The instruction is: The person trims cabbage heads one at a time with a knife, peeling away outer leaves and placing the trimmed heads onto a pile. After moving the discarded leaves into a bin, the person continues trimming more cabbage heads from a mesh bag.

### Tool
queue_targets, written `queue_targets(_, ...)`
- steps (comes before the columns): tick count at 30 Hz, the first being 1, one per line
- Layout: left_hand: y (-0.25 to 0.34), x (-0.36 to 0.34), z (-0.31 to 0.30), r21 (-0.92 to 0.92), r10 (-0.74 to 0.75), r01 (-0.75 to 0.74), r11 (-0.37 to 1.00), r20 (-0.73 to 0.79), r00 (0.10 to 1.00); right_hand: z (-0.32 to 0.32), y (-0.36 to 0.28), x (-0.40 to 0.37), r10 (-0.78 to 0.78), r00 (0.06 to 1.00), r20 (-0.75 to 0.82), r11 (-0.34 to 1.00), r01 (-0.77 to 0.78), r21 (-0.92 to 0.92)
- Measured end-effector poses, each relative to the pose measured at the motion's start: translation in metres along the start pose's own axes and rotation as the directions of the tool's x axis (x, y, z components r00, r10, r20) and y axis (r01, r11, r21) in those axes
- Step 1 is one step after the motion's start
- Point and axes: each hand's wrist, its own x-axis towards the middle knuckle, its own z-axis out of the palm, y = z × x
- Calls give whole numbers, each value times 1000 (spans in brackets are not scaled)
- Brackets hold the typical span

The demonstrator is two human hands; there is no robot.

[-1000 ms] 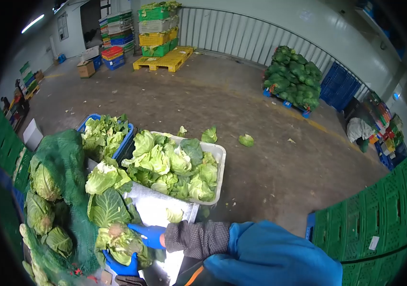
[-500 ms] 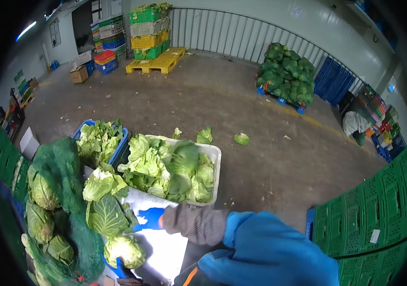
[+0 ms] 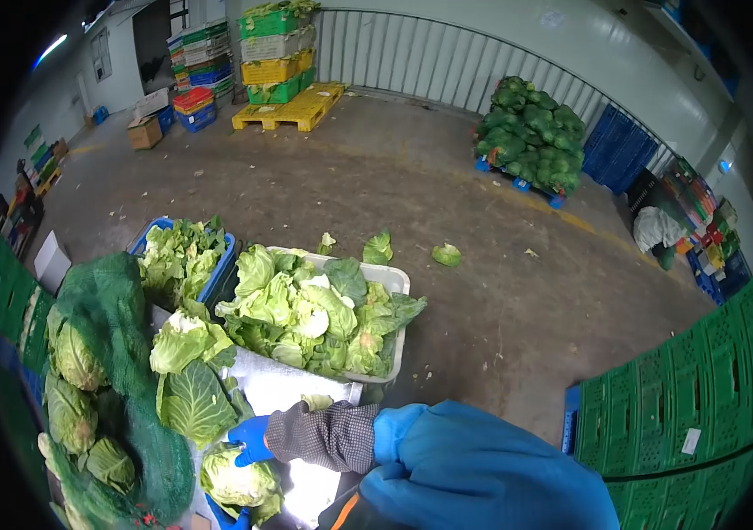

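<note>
A pale green cabbage [image 3: 240, 481] is tilted over the bright metal table top [image 3: 293, 382] near the bottom of the view. My left hand [image 3: 228, 516], in a blue glove, supports it from below, with most of its fingers hidden. From above, my right hand [image 3: 251, 442], also gloved in blue, has its fingers curled against the cabbage's upper side. Just beyond lie a cabbage with a large dark outer leaf [image 3: 195, 402] and a lighter cabbage [image 3: 187, 340]. On the left, more cabbages [image 3: 74, 415] sit in a green net sack [image 3: 143, 442].
A white crate [image 3: 400, 340] of loose leaves and a blue crate [image 3: 229, 252] of leaves stand beyond the table. Green crates [image 3: 685, 389] are stacked at right. Loose leaves [image 3: 447, 255] lie on the floor. Netted cabbages [image 3: 531, 132] and a yellow pallet [image 3: 301, 110] stand farther back.
My right hand has moved from beside the cabbage onto its upper side. Leaves blurred in motion over the white crate now rest in it. The cabbage has turned slightly in my left hand.
</note>
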Motion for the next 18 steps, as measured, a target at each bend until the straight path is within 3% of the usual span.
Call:
queue_targets(2, 6, 0, -4, 63, 7, -3, 998, -52, 999, 3, -3, 3, -20, 999, -27, 999, 19, -34)
queue_targets(7, 17, 2, -46, 270, 62, 8, 963, -251, 966, -18, 2, 4, 34, 987, 155, 998, -26, -55)
queue_targets(9, 22, -2, -76, 407, 143, 1, 913, -321, 936, -13, 5, -7, 33, 998, 61, 999, -36, 38)
queue_targets(11, 23, -6, -72, 371, 166, -70, 926, -234, 958, 11, 14, 4, 29, 1000, 2, 999, -29, 46)
queue_targets(12, 44, -9, -21, 131, 120, -103, 986, -130, 984, 18, 15, 10, 51, 999, -11, 997, -50, 56)
queue_targets(13, 79, -12, 19, 330, -23, 43, 943, -64, 998, 11, 7, 9, 90, 994, 66, 988, -98, 117)
queue_targets(14, 49, -5, 22, 581, 176, -193, 791, 87, 981, 20, 17, 15, 54, 996, 77, 976, -69, 206)
queue_targets(15, 43, -1, 33, 487, 176, -161, 858, 15, 984, 20, 16, 15, 75, 996, 48, 996, -78, 48)
queue_targets(16, 38, 7, 26, 599, 215, -212, 772, 69, 974, 5, 2, 13, 207, 973, 107, 978, -208, 2)
queue_targets(18, 56, 12, 32, 638, 154, -163, 753, 71, 986, 7, 26, 11, 200, 970, 135, 893, -237, 381)
